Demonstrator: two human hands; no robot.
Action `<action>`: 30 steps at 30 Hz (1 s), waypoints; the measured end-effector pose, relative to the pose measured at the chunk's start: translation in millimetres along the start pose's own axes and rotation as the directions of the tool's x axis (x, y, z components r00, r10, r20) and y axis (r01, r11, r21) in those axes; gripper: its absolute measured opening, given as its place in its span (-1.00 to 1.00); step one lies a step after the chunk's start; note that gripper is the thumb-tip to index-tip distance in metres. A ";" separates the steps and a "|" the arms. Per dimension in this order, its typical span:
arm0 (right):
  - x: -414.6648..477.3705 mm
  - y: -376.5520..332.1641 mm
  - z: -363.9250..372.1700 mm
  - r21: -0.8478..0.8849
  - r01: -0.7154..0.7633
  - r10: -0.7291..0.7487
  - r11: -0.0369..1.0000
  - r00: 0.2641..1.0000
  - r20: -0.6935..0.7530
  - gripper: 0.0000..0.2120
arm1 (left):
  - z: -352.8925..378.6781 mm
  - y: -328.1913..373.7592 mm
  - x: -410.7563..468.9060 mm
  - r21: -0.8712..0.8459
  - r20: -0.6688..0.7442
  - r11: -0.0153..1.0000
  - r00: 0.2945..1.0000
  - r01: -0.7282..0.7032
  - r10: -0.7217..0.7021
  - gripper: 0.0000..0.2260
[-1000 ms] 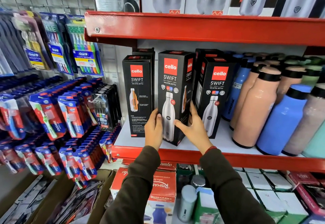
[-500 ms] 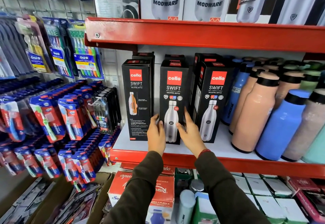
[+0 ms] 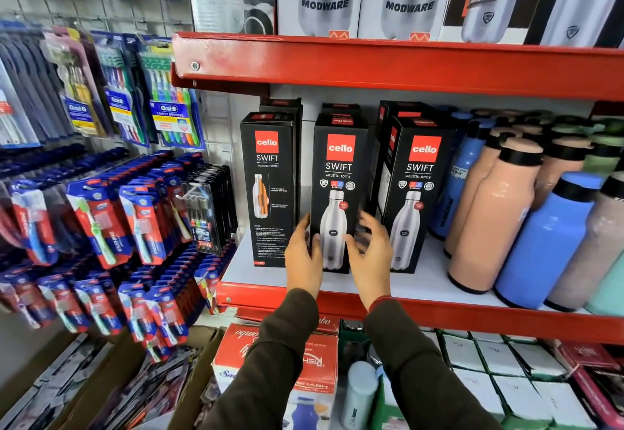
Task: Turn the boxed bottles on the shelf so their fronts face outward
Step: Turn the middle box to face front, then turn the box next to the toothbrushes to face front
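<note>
Three black boxed bottles stand at the front of the white shelf board (image 3: 432, 281). The left box (image 3: 270, 186) shows a panel with an orange bottle and small text. The middle box (image 3: 337, 166) and the right box (image 3: 418, 173) show the front with a steel bottle picture. My left hand (image 3: 302, 257) holds the middle box's lower left edge, thumb on its front. My right hand (image 3: 369, 257) is blurred at the box's lower right, fingers spread and just off it. More black boxes stand behind the three.
Loose peach (image 3: 496, 227) and blue (image 3: 547, 244) bottles crowd the shelf to the right. A red upper shelf (image 3: 371, 65) carries white bottle boxes (image 3: 324, 1). Toothbrush packs (image 3: 101, 227) hang on the left. Cartons (image 3: 304, 362) and white boxes (image 3: 499, 362) lie below.
The middle box was turned from an angle until its front faces out and now stands in line with the others. My right hand's fingers have come off its right side.
</note>
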State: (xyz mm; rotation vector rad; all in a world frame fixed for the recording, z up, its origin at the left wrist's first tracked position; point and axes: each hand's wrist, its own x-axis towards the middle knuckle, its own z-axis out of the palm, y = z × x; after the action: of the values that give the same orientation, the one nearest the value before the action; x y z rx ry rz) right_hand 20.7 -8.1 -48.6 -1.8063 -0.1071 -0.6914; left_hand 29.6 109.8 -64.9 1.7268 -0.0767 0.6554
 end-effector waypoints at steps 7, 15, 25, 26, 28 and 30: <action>-12.8 -17.5 8.6 0.001 0.215 -0.213 0.977 0.966 -0.150 -0.72 | -27.2 13.7 -5.4 -0.020 -0.153 0.979 0.969 -0.201 0.196 -0.63; -22.7 -43.4 57.5 0.042 0.153 -0.158 0.987 0.963 0.217 -0.59 | -75.5 5.5 27.7 0.113 -0.308 0.987 0.941 -0.110 0.140 -0.57; -21.4 -41.7 89.1 -0.095 -0.042 0.075 0.995 0.923 0.378 -0.51 | -104.4 -20.7 43.3 -0.027 -0.057 0.996 0.995 0.080 -0.081 -0.65; -22.4 -41.9 89.8 -0.084 -0.048 0.076 0.995 0.923 0.377 -0.51 | -106.3 -21.8 44.2 -0.038 -0.044 0.996 0.995 0.085 -0.087 -0.66; -24.1 -43.9 90.2 -0.055 -0.055 0.072 0.997 0.925 0.373 -0.50 | -110.9 -23.2 46.7 -0.074 -0.002 0.992 0.995 0.098 -0.098 -0.65; -24.7 -46.6 89.1 -0.032 -0.052 0.060 0.998 0.929 0.365 -0.48 | -115.7 -23.1 47.2 -0.129 0.026 0.986 0.995 0.102 -0.099 -0.67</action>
State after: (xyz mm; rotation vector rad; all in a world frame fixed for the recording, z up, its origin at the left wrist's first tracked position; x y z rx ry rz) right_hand 17.2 94.9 -38.2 -1.9356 -0.2962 -0.3089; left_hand 33.9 235.8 -50.2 1.6008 -0.0444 0.5474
